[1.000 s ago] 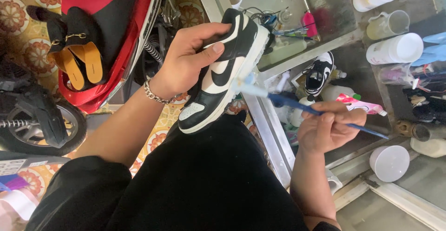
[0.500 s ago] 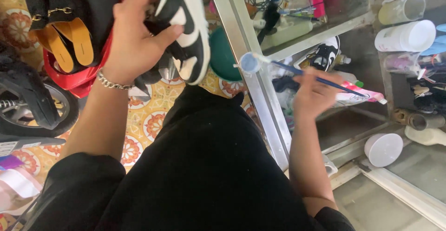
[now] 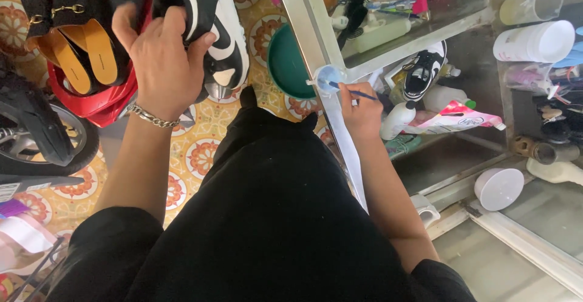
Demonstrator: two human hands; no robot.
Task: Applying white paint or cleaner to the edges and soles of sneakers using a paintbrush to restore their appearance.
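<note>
My left hand (image 3: pixel 163 62), with a chain bracelet on its wrist, grips a black and white sneaker (image 3: pixel 206 22) held up at the top left, its sole side turned toward me. My right hand (image 3: pixel 361 110) pinches a thin blue brush (image 3: pixel 355 92) whose tip sits in a small clear round cup (image 3: pixel 330 78) on the metal edge of a glass cabinet (image 3: pixel 316 47). My lap in black clothing fills the lower middle.
A green bowl (image 3: pixel 288 62) lies on the patterned tile floor. A red scooter (image 3: pixel 91 95) with black loafers (image 3: pixel 67 41) on it stands at left, a tyre (image 3: pixel 42 132) below. Inside the cabinet are a second sneaker (image 3: pixel 422 71), bottles, a tube (image 3: pixel 458 120) and white cups (image 3: pixel 534 41).
My left hand has carried the sneaker up and to the left, away from the cabinet. My right hand moved the brush from the shoe down to the small cup.
</note>
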